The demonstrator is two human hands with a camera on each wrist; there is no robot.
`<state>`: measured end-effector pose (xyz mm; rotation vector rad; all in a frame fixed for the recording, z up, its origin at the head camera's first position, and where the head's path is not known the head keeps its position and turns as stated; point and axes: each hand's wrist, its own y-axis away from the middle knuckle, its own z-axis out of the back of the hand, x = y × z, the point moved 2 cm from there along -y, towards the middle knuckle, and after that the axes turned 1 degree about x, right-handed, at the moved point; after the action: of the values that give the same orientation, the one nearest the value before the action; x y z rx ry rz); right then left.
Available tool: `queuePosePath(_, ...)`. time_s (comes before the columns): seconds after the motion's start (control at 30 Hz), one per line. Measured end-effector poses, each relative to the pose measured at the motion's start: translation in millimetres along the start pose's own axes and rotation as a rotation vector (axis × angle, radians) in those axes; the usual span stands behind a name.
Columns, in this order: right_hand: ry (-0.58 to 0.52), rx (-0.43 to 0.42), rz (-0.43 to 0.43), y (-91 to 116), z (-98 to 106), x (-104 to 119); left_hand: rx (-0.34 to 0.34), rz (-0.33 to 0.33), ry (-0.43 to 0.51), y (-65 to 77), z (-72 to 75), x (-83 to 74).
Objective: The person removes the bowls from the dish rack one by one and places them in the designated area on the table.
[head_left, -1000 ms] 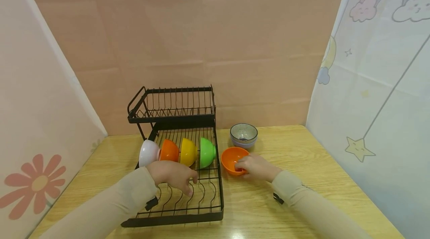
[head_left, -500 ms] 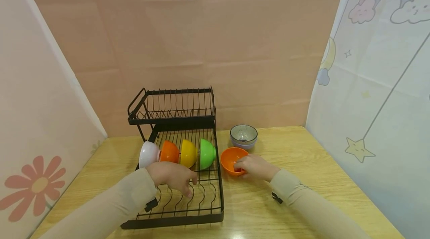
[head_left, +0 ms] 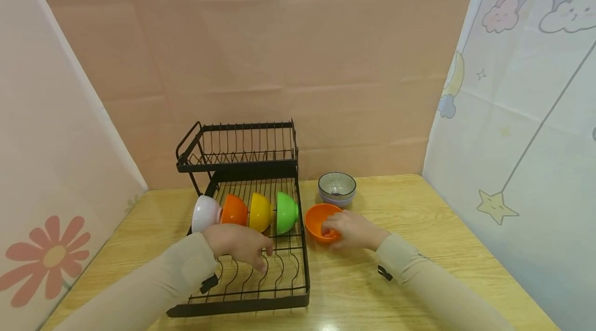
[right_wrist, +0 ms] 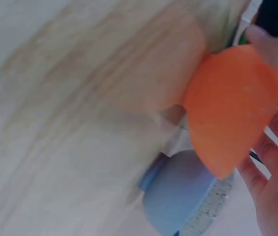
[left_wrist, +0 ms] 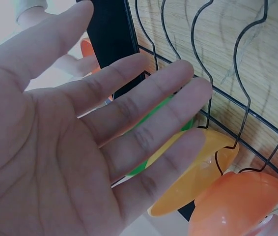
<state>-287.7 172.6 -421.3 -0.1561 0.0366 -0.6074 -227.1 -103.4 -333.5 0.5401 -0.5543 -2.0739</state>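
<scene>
My left hand [head_left: 239, 244] hovers over the front of a black dish rack [head_left: 261, 304], palm bare and fingers spread straight in the left wrist view. Just behind it, a white bowl [head_left: 205, 213], an orange bowl [head_left: 234, 209], a yellow bowl [head_left: 261, 212] and a green bowl [head_left: 286, 213] stand on edge in the rack's wires. Right of the rack, a second orange bowl [head_left: 315, 217] sits upright on the table. My right hand [head_left: 353, 230] is at its near rim, fingers over the inside and thumb outside, spread apart in the right wrist view.
A speckled bowl [head_left: 337, 183] rests in a lavender bowl [head_left: 337, 200] behind the orange one. The rack's raised upper tier [head_left: 237, 168] stands at the back. A peach backdrop [head_left: 288, 62] and patterned side sheets [head_left: 517, 114] enclose the wooden table [head_left: 396, 201].
The right hand's fingers have lifted and spread a little at the orange bowl's rim. The bowl has stayed in place, and the left hand has not moved.
</scene>
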Motion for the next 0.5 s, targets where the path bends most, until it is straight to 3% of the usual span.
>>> queuePosePath(0.23,-0.002,-0.121,-0.003,3,22,0,0.0,-0.002,-0.006,-0.5,-0.8,0.7)
queuePosePath(0.37,0.028,-0.249,0.027,8,40,-3,0.001,-0.005,-0.014,-1.1,-1.1,0.7)
queuePosePath(0.5,0.059,-0.364,0.003,14,57,-11,0.004,-0.008,-0.013,-1.6,-1.3,0.5)
